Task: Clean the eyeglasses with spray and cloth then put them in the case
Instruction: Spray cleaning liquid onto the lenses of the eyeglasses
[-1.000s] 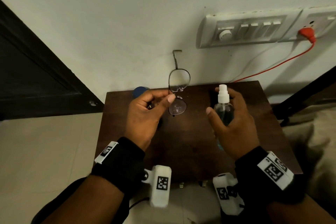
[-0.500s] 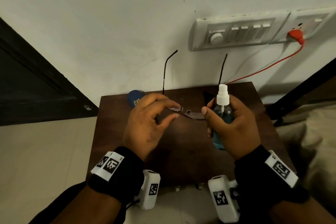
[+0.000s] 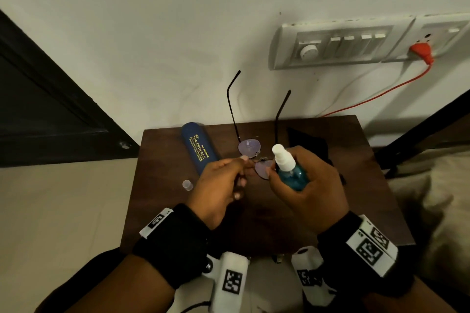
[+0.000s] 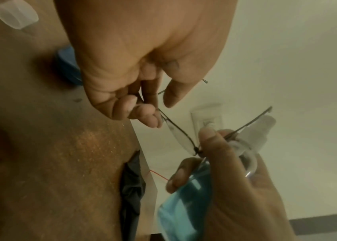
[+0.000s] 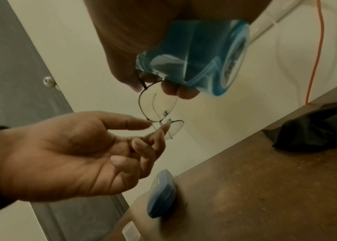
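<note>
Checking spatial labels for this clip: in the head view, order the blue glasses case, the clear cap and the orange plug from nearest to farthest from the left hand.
From the left hand:
1. Blue glasses case, just beyond the knuckles on the table.
2. Clear cap, to its left at the table edge; close to the case's rank.
3. Orange plug, far right in the wall socket.

Dark wooden table (image 3: 254, 223): blue case (image 3: 199, 151) near the back-left corner, clear cap (image 3: 187, 185) at the left edge, black cloth (image 3: 309, 142) at the back.
</note>
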